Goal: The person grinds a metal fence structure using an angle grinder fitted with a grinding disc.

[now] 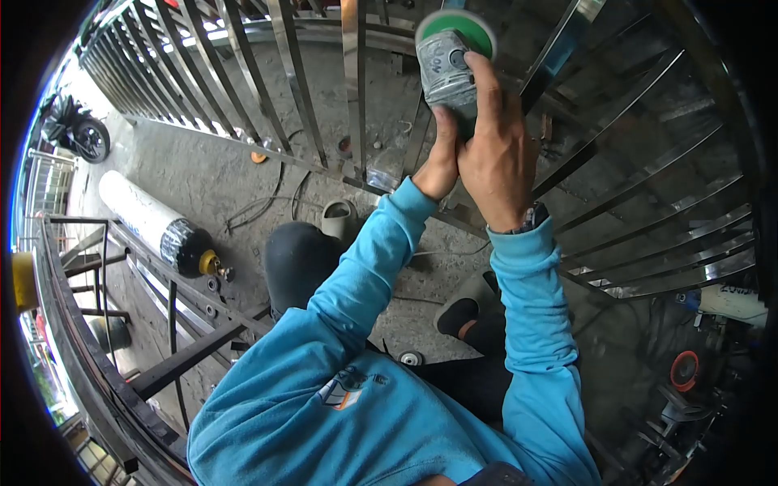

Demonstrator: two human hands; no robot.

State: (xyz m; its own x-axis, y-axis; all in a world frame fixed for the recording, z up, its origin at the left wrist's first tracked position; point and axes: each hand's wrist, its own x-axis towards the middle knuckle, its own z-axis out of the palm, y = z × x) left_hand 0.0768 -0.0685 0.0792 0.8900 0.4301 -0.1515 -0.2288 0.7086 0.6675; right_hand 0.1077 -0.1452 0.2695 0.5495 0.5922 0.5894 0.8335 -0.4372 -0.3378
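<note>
An angle grinder (446, 77) with a grey, scuffed body is held in both my hands near the top of the view. Its round disc (480, 31), green with a pale rim, overlaps the upright bars of a shiny metal railing (354, 89). My right hand (498, 158) wraps over the grinder's body, its index finger stretched along the side toward the disc. Close beside it, my left hand (440, 162) grips the lower part of the tool, thumb pointing up. Much of the handle is hidden behind my hands.
A white gas cylinder (150, 215) lies on the concrete floor at left, beside a dark metal frame (186, 356). Cables (271, 198) run across the floor. A motorbike (81, 130) stands far left. Tools and an orange ring (685, 370) are at lower right.
</note>
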